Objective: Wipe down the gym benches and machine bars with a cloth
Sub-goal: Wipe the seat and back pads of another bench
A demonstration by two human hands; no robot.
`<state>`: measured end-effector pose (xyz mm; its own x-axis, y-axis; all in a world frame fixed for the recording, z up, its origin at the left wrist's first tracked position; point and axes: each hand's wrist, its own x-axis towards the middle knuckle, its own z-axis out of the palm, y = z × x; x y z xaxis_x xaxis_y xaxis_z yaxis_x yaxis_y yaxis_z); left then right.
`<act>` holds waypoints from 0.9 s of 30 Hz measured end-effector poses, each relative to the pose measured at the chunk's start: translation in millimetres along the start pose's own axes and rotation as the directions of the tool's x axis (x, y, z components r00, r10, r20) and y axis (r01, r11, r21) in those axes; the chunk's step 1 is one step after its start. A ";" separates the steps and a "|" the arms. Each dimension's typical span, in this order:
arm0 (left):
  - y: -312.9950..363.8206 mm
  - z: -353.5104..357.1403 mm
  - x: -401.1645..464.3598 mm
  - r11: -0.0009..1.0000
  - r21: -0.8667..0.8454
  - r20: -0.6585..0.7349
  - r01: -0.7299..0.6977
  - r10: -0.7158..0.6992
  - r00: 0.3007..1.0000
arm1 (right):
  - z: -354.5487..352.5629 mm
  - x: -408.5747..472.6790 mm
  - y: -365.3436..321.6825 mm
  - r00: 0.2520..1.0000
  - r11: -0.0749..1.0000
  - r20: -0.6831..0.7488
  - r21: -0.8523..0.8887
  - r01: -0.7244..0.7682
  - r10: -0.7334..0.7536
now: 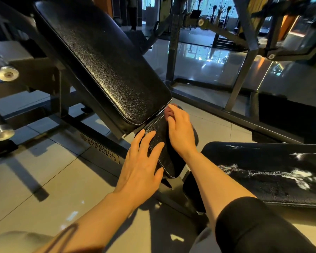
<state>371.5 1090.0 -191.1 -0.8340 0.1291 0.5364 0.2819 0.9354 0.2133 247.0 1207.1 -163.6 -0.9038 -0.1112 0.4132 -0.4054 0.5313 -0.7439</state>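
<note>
One brand plate (100,150) in sight, fixed to the dark frame rail (91,128) low on the machine, just left of the left hand (141,165). Two lines of raised capitals, running at a slant with the rail. Top line reads "ARSENAL", with a small round emblem at its start, too small to make out. Lower line reads "STRENGTH", fainter and partly lost in glare. No other lettering, numbers or signs legible anywhere.

A gym: padded black bench (106,66), steel machine frames (173,42), seemingly cardio machines (221,13) behind.
</note>
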 end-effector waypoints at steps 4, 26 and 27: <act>-1.7 -2.8 -3.1 1.000 -0.017 -0.011 -0.005 0.005 1.000 | -9.9 7.2 26.5 0.917 0.917 -0.034 -0.017 -0.398 0.397; -1.6 22.8 44.1 0.998 -0.020 -0.184 -0.067 0.062 0.981 | -7.0 12.1 14.8 0.996 0.993 0.008 0.072 -0.090 0.089; -1.1 23.9 44.7 0.998 -0.023 -0.191 -0.063 0.058 0.980 | -4.5 11.9 17.6 0.987 0.986 -0.043 0.074 -0.150 0.153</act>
<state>322.6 1102.6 -186.9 -0.7103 0.1174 0.6941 0.3451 0.9175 0.1979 229.7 1218.8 -169.4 -0.9485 0.0082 0.3167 -0.2744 0.4779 -0.8344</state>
